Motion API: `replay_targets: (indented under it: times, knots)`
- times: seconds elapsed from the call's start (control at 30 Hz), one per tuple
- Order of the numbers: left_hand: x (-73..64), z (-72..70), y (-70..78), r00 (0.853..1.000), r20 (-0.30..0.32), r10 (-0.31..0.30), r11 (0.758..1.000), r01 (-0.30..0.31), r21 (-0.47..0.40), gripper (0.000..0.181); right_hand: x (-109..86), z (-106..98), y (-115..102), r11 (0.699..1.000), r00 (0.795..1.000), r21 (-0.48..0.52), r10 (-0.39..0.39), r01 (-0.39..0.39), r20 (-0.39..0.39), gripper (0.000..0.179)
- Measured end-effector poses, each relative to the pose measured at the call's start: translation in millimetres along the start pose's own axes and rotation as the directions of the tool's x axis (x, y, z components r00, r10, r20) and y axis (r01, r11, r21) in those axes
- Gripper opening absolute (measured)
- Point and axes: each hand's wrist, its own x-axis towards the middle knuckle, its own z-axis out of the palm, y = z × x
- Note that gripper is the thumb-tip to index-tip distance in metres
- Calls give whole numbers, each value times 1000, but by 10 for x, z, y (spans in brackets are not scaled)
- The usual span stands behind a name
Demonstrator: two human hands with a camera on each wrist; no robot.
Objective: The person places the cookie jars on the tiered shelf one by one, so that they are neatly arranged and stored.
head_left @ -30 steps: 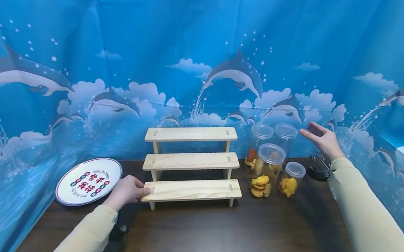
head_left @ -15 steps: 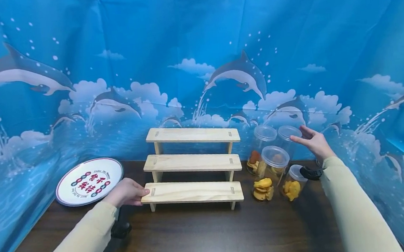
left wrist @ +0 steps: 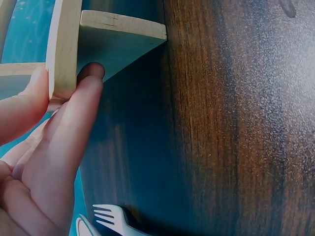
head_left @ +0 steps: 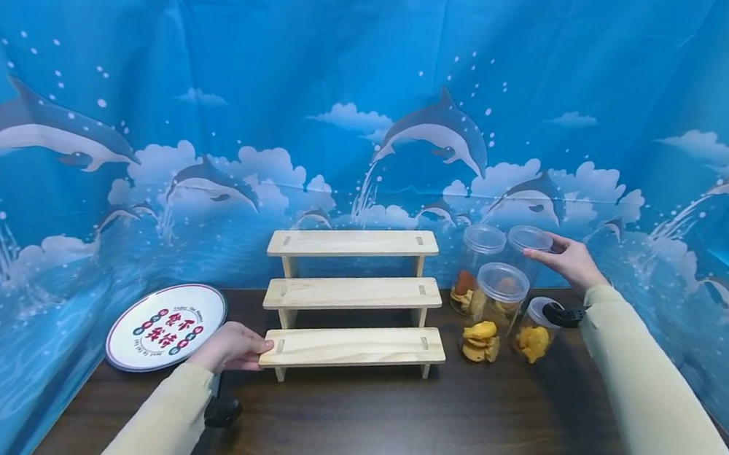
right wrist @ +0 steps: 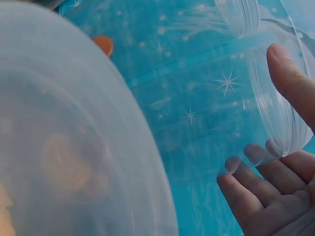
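My left hand (head_left: pixel 234 347) pinches the left end of the lowest board of a three-tier wooden shelf (head_left: pixel 356 345). In the left wrist view its thumb lies on one face of the board (left wrist: pixel 64 44), with fingers under the other. At the right, my right hand (head_left: pixel 568 263) is at the top of the rear right clear plastic jar (head_left: pixel 530 238). The right wrist view has thumb and fingers on opposite sides of this jar's lid (right wrist: pixel 275 103); some fingertips show through the clear wall. No contents are visible in the jar's part seen there.
Beside that jar stand a rear left jar (head_left: pixel 469 290), a taller front jar (head_left: pixel 481 341) and a short jar (head_left: pixel 533 339), all holding yellow or brown pieces. A printed plate (head_left: pixel 166 327) leans at the left. A white fork (left wrist: pixel 113 216) lies near the left hand.
My right hand has moved left and down from beside the jars to the rear right jar's lid and now grips it. The left hand keeps its pinch on the shelf.
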Motion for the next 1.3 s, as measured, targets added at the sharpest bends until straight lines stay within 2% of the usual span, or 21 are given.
replay_targets:
  times: [0.33,0.6,0.77,1.0,1.3]
  knots:
    - [-16,15,19,999,31,-12,1000,13,-18,35,-144,-48,-118,996,996,78,-31,37,-78,102]
    - [-38,65,83,1000,-6,4,998,-4,66,29,-269,-184,-258,997,985,52,-54,63,-163,100]
    - [-6,49,89,999,-27,-21,997,23,67,28,-322,-277,-378,992,974,79,-79,98,-211,97]
    - [20,19,62,999,-18,-44,998,45,53,29,-385,-398,-546,990,960,80,-93,118,-263,95]
    - [-6,23,107,999,-12,-39,997,40,64,30,-496,-509,-854,979,920,86,-140,183,-367,79]
